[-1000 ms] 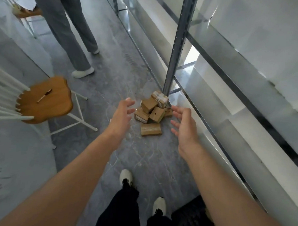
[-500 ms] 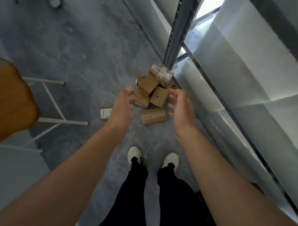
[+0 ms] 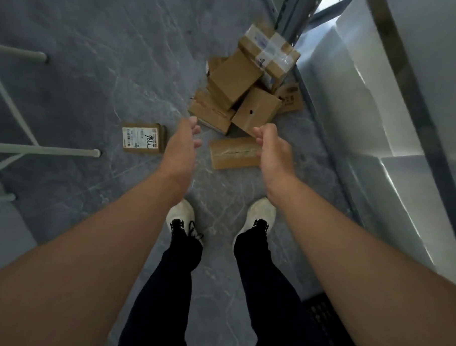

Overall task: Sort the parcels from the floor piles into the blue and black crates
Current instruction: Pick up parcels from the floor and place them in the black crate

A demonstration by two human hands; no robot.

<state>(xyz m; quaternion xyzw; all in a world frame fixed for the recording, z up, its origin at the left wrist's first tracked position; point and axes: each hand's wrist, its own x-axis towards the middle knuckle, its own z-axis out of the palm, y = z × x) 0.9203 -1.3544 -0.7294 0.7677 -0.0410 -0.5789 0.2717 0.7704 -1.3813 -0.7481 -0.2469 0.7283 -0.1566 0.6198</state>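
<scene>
A pile of brown cardboard parcels (image 3: 235, 94) lies on the grey floor against a metal shelf post. One flat parcel (image 3: 233, 153) lies apart in front of the pile. Another small parcel with a white label (image 3: 142, 137) lies alone to the left. My left hand (image 3: 181, 147) and my right hand (image 3: 273, 148) hang above the floor on either side of the flat parcel, palms facing each other, fingers relaxed, holding nothing. The right hand overlaps the flat parcel's right end in view; contact cannot be told. A black crate (image 3: 327, 323) shows at the lower right edge.
A grey metal shelf rack (image 3: 381, 101) runs along the right. White chair legs (image 3: 39, 150) stand at the left. My feet in white shoes (image 3: 180, 215) stand just behind the parcels on the grey marbled floor (image 3: 96, 62).
The view has tilted down and closer to the pile. Both hands have dropped lower toward the flat front parcel. The labelled parcel at the left came into view.
</scene>
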